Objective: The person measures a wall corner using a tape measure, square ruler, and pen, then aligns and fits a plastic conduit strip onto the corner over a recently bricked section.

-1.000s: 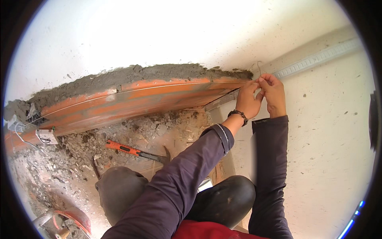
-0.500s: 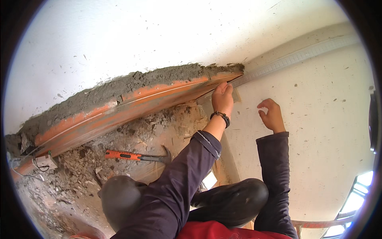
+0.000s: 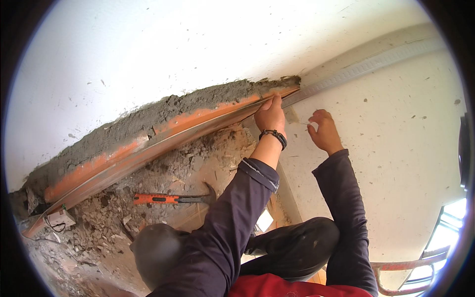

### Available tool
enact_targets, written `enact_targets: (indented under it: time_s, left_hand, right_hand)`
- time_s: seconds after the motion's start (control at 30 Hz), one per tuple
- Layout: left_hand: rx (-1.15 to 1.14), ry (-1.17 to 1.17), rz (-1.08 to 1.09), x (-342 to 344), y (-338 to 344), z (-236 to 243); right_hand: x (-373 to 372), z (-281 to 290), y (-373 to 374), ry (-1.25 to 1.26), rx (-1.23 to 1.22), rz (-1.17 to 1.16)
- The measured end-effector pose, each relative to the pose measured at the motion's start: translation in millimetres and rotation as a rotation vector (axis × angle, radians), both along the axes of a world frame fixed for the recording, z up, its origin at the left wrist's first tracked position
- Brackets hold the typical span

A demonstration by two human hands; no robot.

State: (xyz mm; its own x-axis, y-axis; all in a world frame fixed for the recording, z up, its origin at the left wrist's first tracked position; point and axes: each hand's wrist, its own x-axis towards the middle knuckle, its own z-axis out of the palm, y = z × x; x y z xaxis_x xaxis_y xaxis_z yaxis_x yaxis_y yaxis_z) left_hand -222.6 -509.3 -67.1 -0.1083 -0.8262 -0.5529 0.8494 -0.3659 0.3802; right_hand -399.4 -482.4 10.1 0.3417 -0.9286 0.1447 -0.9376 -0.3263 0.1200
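Note:
My left hand (image 3: 271, 118) is at the right end of a long orange board (image 3: 198, 117) set along the foot of the white wall. Its fingers are closed at the board's lower edge, and what they pinch is hidden. To the right, my right hand (image 3: 326, 133) is raised in front of the pale side wall, thumb and fingers curled toward each other. A thin pale strand seems to show at its fingertips, too fine to make out. Rough grey mortar (image 3: 198, 95) fills the strip between the board and the wall.
A claw hammer (image 3: 158, 198) with an orange grip lies on the rubble-strewn floor (image 3: 106, 232), left of my left forearm. A small white box (image 3: 60, 218) with a wire is by the board's left end. A ribbed pale strip (image 3: 366, 68) runs along the right wall. A metal frame (image 3: 396, 266) stands lower right.
My right hand has moved left and a little up, closer to my left hand, its fingers more curled. My left hand has shifted slightly left along the board's edge.

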Motion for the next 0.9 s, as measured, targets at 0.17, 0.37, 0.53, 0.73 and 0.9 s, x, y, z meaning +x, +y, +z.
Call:
enact_targets:
  time_s: [0.17, 0.37, 0.53, 0.73, 0.9]
  left_hand:
    - [-0.093, -0.04, 0.115, -12, 6, -12]
    - [0.027, -0.039, -0.035, -1, 17, -11]
    - [0.106, -0.006, 0.011, -3, 25, -6]
    - [0.037, 0.011, 0.085, -29, 38, 25]
    - [-0.266, 0.002, -0.025, -47, 68, 103]
  right_hand:
    - [-6, -32, -10, -0.025, 0.019, 0.029]
    - [-9, -53, -4, -0.074, 0.112, -0.035]
    - [-15, -59, 9, -0.187, 0.16, -0.009]
    - [-37, -43, 57, -0.371, 0.489, -0.3]
    - [-102, -56, 153, -0.413, 0.677, -0.49]
